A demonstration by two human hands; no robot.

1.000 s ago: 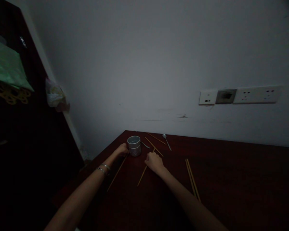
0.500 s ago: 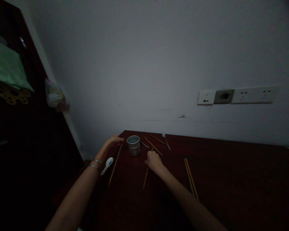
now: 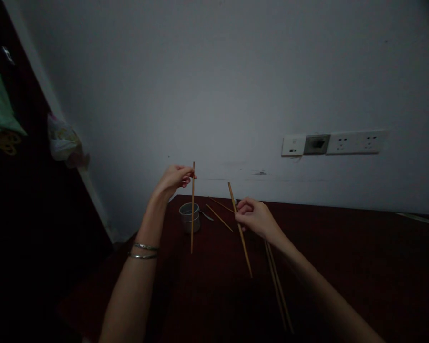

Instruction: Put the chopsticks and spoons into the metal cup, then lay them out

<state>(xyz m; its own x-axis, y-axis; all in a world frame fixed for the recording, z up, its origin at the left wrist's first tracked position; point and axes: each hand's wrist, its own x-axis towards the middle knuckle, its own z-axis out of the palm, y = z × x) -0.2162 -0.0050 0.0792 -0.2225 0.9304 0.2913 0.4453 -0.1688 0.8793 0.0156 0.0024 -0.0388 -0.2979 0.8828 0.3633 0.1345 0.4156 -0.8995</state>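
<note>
My left hand (image 3: 177, 178) pinches a wooden chopstick (image 3: 192, 209) near its top end. That chopstick hangs almost upright in front of a metal utensil cup (image 3: 185, 220), overlapping it in view. Over to the right, my right hand (image 3: 255, 216) is closed on another chopstick (image 3: 246, 252), gripped near the middle and tilted with its top to the left. Both held chopsticks are raised above the dark table (image 3: 207, 286). Behind them a single chopstick (image 3: 219, 217) lies on the table, with a second one farther back, partly hidden by my right hand.
A pair of chopsticks (image 3: 277, 286) lies side by side below my right forearm. Beside the cup is a metal utensil handle (image 3: 206, 216). A spoon's bowl (image 3: 235, 202) peeks out behind my right hand. Wall sockets (image 3: 346, 143) and a hanging plastic bag (image 3: 65, 140) are beyond.
Both hands have lifted their chopsticks up off the table, and the right hand has moved rightward. The white spoon at left is no longer seen. The view has shifted slightly.
</note>
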